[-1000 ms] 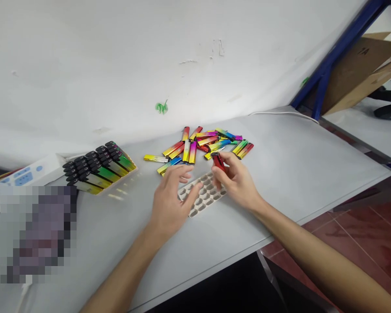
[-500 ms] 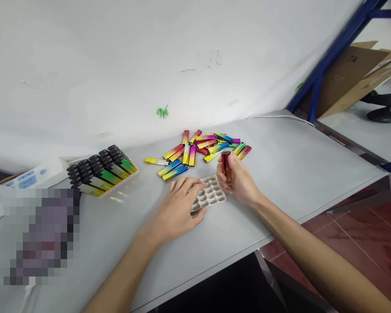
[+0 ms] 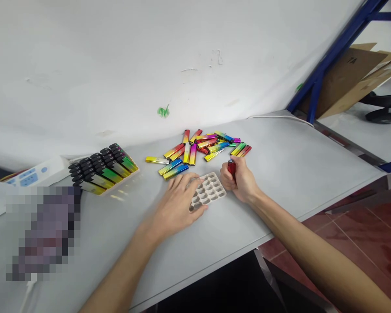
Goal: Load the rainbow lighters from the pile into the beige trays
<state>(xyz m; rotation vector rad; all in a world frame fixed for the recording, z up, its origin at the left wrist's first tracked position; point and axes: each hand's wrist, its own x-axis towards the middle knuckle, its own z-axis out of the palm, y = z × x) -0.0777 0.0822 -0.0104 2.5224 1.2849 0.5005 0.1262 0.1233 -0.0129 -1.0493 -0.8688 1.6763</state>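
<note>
My right hand (image 3: 240, 181) is closed around a red lighter (image 3: 231, 167), held upright just right of a beige slotted tray (image 3: 209, 192). My left hand (image 3: 179, 204) rests on the tray's left edge, with the fingers laid over it. Behind the tray lies a loose pile of rainbow-coloured lighters (image 3: 202, 147). At the left stands a filled tray of lighters (image 3: 102, 169) with black tops, packed in rows.
The grey table (image 3: 293, 169) ends at a front edge near my forearms. A white device with blue buttons (image 3: 35, 171) sits far left. A white cable (image 3: 280, 116) runs along the wall. Blue shelving (image 3: 332, 56) and cardboard (image 3: 361, 74) stand at the right.
My right hand has turned the red lighter upright and lowered it beside the slotted tray. My left hand has slid onto the tray's left edge.
</note>
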